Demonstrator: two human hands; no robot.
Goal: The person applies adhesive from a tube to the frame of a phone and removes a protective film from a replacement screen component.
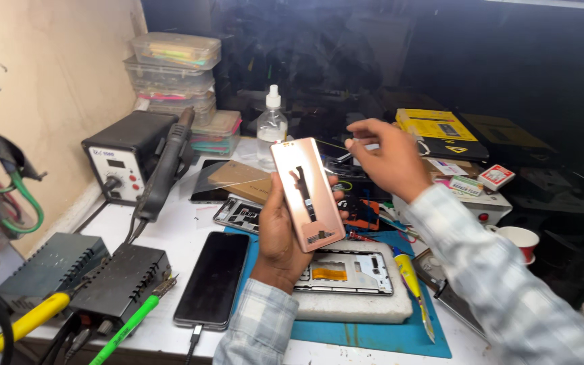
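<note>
My left hand (280, 233) holds up a rose-gold phone back cover (307, 193), tilted, its glossy side toward me. My right hand (388, 157) hovers just right of the cover's top, fingers pinched on a small thin tool or part that is too small to make out. Below the cover lies an opened phone frame (347, 272) on a white pad (356, 305), which rests on a blue mat (380, 336).
A black phone (213, 278) with a cable lies left of the mat. A hot-air station (124, 162) with its handle (163, 172), stacked plastic boxes (176, 74), a clear bottle (272, 128), a yellow-tipped tube (410, 277), a cup (520, 240) and boxes crowd the bench.
</note>
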